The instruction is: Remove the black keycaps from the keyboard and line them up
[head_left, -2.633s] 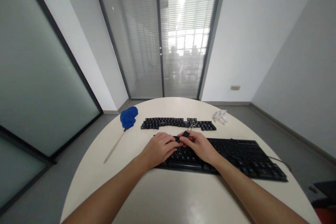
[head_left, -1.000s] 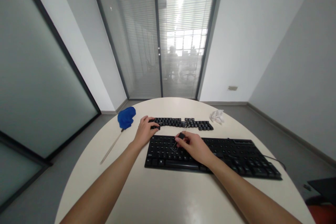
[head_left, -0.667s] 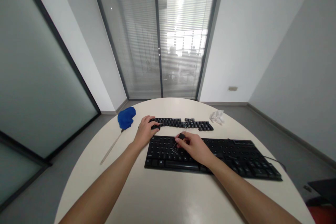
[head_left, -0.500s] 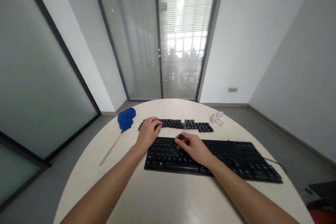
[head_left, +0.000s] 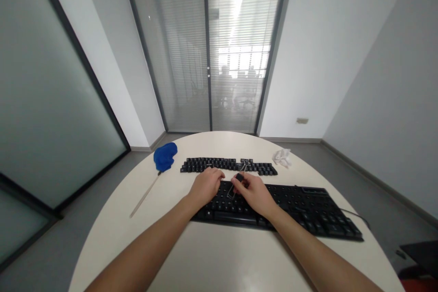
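Note:
A black keyboard [head_left: 239, 219] lies across the table, many of its key positions without caps. Beyond it, loose black keycaps [head_left: 195, 164] are laid out in rows. My right hand [head_left: 255, 194] is closed around the black handle of a wire keycap puller [head_left: 231, 191], whose wire loops stick out on both sides over the keyboard. My left hand [head_left: 206, 186] hovers over the keyboard's left part, close to the puller. Its fingers are curled together, and whatever may be between the fingertips is hidden.
A blue duster-like head [head_left: 165, 157] on a thin stick [head_left: 145, 195] lies at the left. Crumpled white tissue [head_left: 282, 157] sits at the back right. The keyboard cable [head_left: 356, 212] runs off the right side of the round white table [head_left: 219, 264].
My left hand has moved from the rows of loose keycaps toward me and to the right, over the keyboard. My right hand stays nearly in place with the keycap puller.

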`<action>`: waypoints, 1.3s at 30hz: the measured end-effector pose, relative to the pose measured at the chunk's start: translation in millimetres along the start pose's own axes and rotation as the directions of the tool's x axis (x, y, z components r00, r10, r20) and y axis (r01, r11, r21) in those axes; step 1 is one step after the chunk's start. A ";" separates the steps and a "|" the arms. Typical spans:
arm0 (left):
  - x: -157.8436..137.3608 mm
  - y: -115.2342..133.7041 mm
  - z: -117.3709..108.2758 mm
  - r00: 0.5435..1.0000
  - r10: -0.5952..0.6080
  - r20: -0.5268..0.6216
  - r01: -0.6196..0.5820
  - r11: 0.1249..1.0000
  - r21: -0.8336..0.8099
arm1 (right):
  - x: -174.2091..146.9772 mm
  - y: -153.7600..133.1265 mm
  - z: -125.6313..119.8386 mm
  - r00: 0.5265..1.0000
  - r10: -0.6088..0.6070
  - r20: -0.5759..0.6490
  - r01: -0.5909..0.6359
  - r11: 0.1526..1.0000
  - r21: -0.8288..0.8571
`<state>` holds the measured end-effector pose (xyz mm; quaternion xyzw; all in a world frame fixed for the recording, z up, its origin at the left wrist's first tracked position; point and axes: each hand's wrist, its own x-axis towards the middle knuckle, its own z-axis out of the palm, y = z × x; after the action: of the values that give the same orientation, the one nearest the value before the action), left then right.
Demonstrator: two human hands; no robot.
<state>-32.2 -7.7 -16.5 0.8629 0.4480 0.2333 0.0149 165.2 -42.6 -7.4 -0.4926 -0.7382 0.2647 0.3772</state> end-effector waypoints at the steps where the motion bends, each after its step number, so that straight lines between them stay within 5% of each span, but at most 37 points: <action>1: -0.8 -0.2 -0.1 0.999 -0.014 -0.032 0.012 0.999 -0.038 | -0.4 0.9 -0.2 1.000 0.002 -0.016 -0.002 1.000 -0.003; 4: -4.8 -1.0 -0.4 0.996 -0.040 -0.086 0.021 0.979 -0.204 | -1.5 1.1 -0.6 1.000 -0.006 -0.007 0.006 1.000 -0.016; 9: -12.9 -2.1 -4.8 1.000 -0.006 -0.016 -0.001 0.915 -0.404 | -2.5 -3.6 -1.0 0.998 -0.039 0.044 0.039 0.999 0.001; 25: -16.7 5.4 -15.0 0.992 0.127 -0.002 -0.121 0.940 -0.320 | -17.1 -9.5 -22.4 0.960 -0.143 0.241 0.159 0.986 -0.049; 39: -15.8 9.4 -22.5 0.936 0.334 0.109 -0.299 0.920 -0.253 | -17.5 0.1 -23.1 0.972 -0.108 0.209 0.155 0.962 -0.224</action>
<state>-42.1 -29.8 -0.4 0.9314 0.2694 0.2178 0.1113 188.1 -58.3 0.6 -0.4556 -0.8292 0.1952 0.2582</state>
